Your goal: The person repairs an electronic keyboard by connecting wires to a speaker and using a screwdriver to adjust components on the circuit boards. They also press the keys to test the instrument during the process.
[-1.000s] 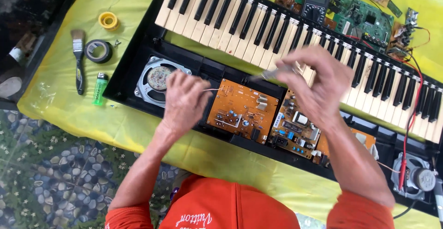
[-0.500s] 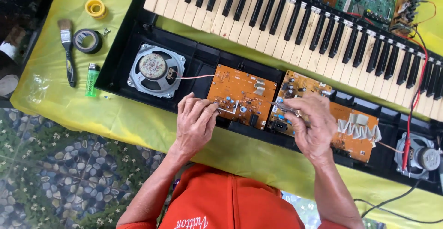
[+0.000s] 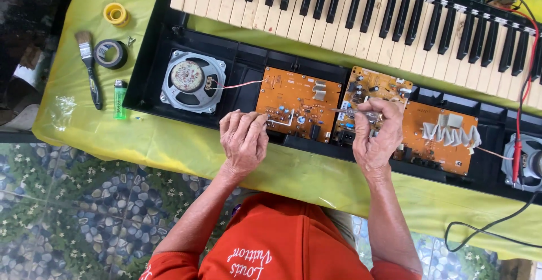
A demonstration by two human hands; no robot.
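Left hand [image 3: 244, 139] pinching edge of orange circuit board [image 3: 298, 104], right hand [image 3: 375, 136] gripping thin tool [image 3: 353, 112], probably a screwdriver, over middle board [image 3: 370, 96]

The right hand [image 3: 377, 136] has come down from above the keys [image 3: 361, 17] to the middle circuit board [image 3: 370, 96], pinching a thin metal tool [image 3: 353, 112] there. The left hand [image 3: 244, 139] has slid nearer, from beside the speaker [image 3: 192, 82] to the near edge of the left circuit board [image 3: 296, 102].
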